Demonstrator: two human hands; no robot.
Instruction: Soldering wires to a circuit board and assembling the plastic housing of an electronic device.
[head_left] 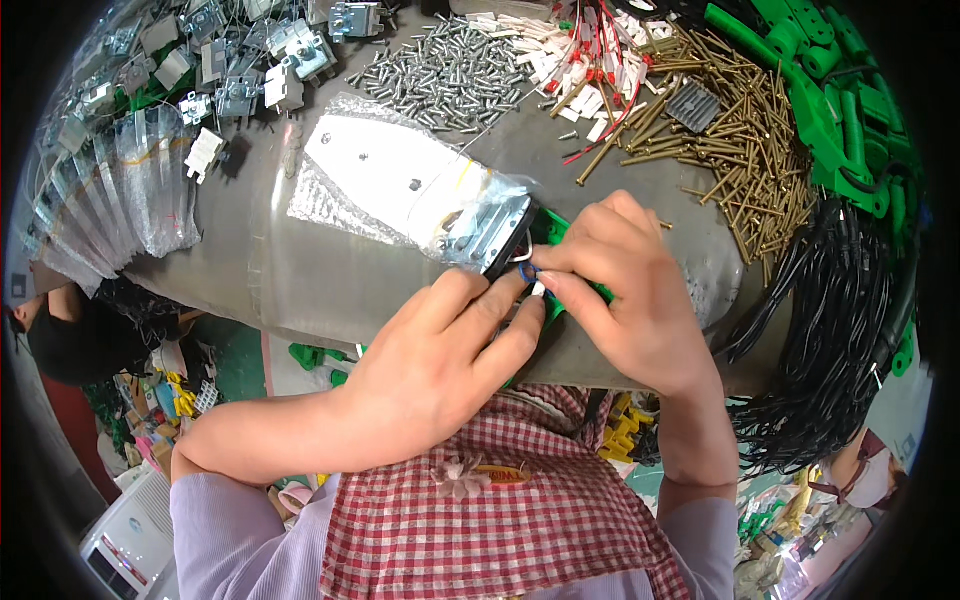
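Observation:
A flat metal plate wrapped in clear plastic (pixel 400 185) lies on the grey worktable (pixel 260 270), its near end at my fingers. My left hand (pixel 440 360) pinches that near end with thumb and forefinger beside a small blue piece (pixel 524 272). My right hand (pixel 625 285) holds a green plastic part (pixel 552 228) against the plate's end, fingertips meeting my left hand's. Most of the green part is hidden under my right hand.
Silver screws (pixel 450 75) are heaped at the back. Brass pins (pixel 740 130) spread to the right, with green plastic parts (pixel 830 100) and black cables (pixel 840 320) beyond. Bagged plates (pixel 110 200) and metal brackets (pixel 240 70) lie left. Red-wired white connectors (pixel 590 55) sit behind.

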